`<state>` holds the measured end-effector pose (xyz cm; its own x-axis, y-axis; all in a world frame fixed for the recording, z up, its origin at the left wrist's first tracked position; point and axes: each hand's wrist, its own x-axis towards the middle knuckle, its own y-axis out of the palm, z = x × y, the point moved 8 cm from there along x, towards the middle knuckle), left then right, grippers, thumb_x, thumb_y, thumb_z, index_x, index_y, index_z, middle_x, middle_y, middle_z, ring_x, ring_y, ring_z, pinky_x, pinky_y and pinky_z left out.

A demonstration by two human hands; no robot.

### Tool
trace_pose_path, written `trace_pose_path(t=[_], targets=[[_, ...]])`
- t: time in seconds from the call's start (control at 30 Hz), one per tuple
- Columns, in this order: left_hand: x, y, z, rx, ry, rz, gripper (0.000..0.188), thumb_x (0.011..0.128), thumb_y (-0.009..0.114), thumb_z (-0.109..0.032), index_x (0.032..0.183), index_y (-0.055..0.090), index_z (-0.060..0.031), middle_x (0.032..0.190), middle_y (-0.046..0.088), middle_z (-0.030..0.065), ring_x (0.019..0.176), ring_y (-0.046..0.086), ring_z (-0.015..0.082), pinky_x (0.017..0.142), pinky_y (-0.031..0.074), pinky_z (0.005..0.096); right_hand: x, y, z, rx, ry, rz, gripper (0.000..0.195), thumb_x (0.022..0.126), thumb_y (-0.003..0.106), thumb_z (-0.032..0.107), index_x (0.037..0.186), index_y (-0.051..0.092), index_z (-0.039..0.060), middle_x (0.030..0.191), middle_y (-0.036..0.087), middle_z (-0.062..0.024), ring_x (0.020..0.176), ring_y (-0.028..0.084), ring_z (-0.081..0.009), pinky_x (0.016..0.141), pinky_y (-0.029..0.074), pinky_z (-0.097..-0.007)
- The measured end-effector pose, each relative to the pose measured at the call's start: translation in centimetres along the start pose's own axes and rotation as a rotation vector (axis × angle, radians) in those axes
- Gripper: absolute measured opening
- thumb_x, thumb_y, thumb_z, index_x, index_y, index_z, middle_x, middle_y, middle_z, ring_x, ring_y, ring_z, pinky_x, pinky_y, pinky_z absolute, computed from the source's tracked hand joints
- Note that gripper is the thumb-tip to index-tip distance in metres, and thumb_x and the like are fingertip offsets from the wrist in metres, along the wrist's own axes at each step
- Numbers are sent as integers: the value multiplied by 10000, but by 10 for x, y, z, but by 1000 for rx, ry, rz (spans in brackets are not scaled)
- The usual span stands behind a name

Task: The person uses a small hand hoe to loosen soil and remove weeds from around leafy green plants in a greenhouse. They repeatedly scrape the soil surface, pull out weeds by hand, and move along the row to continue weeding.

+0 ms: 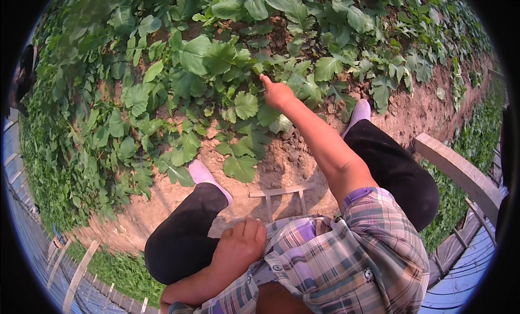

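Observation:
My right hand (278, 94) reaches forward into leafy green plants (219, 58) with broad, lobed leaves. Its fingertips touch the foliage near a small yellowish leaf, and leaves partly hide what lies between them. My left hand (239, 243) rests palm down on my lap by the inside of the left thigh, its fingers close together and the palm hidden. One large toothed leaf (246, 105) hangs just below the right fingertips. Dry, crumbly brown soil (298, 151) shows under the plants and between my feet.
Pink shoes stand at the bed's edge, the left (201, 171) and the right (360, 113). A light slatted frame (280, 191) lies low between my knees. A pale beam (459, 167) curves at the right; more greenery (483, 123) grows beyond. A dark figure (25, 78) is at far left.

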<state>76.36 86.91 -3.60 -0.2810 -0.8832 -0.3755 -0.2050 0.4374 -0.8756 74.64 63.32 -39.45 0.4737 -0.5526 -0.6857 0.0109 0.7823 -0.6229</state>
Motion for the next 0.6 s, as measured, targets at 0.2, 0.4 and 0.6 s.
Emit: trace_pose_path(t=[0.2, 0.4, 0.6], targets=[[3, -2, -1, 8, -21, 36, 204, 763, 570, -156, 934, 594, -49, 880, 591, 48, 740, 580, 135, 553, 479, 245, 2, -29, 23, 80, -91, -217, 541, 901, 463, 183, 1416, 300, 167, 917, 660, -214, 820, 631, -403, 730, 502, -488], [9, -1, 1, -4, 2, 18, 184, 752, 570, -161, 906, 587, -62, 825, 557, 28, 712, 563, 127, 532, 464, 238, 61, -64, 42, -40, 47, -229, 536, 911, 399, 159, 1438, 313, 191, 1112, 648, -149, 946, 650, -326, 790, 526, -421], [11, -1, 5, 0, -17, 54, 157, 753, 573, -164, 883, 581, -77, 816, 555, 18, 692, 558, 121, 517, 457, 244, 64, -50, 50, -16, 77, -146, 580, 907, 382, 141, 1471, 260, 201, 1194, 625, -88, 1006, 641, -299, 828, 519, -417]])
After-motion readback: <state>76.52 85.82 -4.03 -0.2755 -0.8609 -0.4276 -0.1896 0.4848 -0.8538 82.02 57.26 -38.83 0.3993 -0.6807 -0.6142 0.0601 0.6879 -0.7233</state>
